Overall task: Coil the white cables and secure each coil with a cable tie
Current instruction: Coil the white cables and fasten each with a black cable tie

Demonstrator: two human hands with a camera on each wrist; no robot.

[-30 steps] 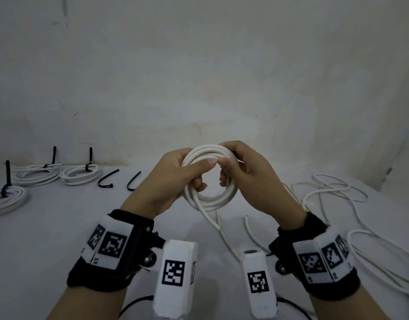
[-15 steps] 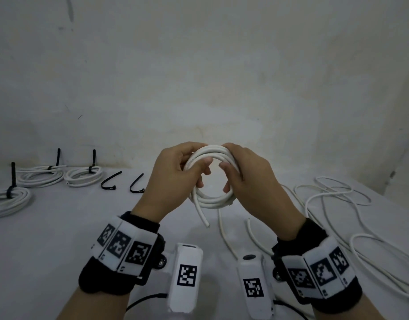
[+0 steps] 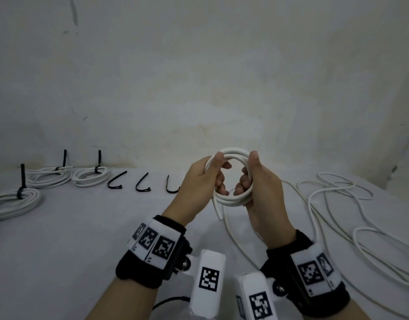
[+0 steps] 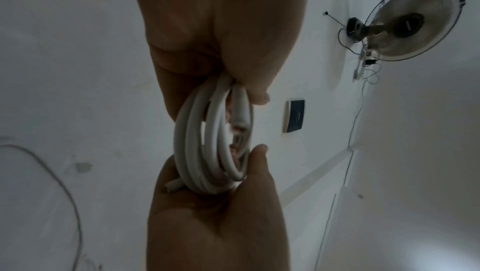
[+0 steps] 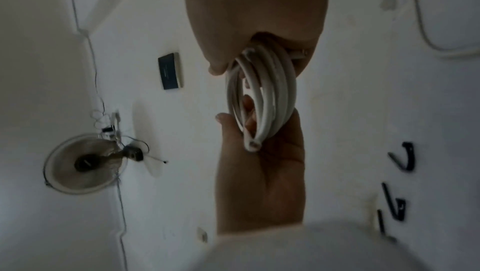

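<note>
Above the white table, both hands hold a small coil of white cable [image 3: 233, 199] upright. My left hand [image 3: 204, 181] grips its left side, thumb over the top strands. My right hand [image 3: 256, 188] grips its right side, fingers curled through the ring. A short loose end [image 3: 218, 210] hangs from the coil's lower left. Both wrist views show the coil [image 4: 207, 148] [image 5: 267, 94] edge-on between the two hands. Three loose black cable ties [image 3: 142, 183] lie in a row on the table left of the hands.
Three tied coils [image 3: 90, 176] [image 3: 49, 177] [image 3: 14, 202] lie at the far left, each with a black tie sticking up. Loose white cables [image 3: 337, 204] sprawl across the right side of the table [image 3: 83, 239]. A plain wall stands close behind.
The long tail that hung from the coil has been wound in, leaving a short end. Both hands shifted to grip opposite sides of the coil. A third loose tie came into view.
</note>
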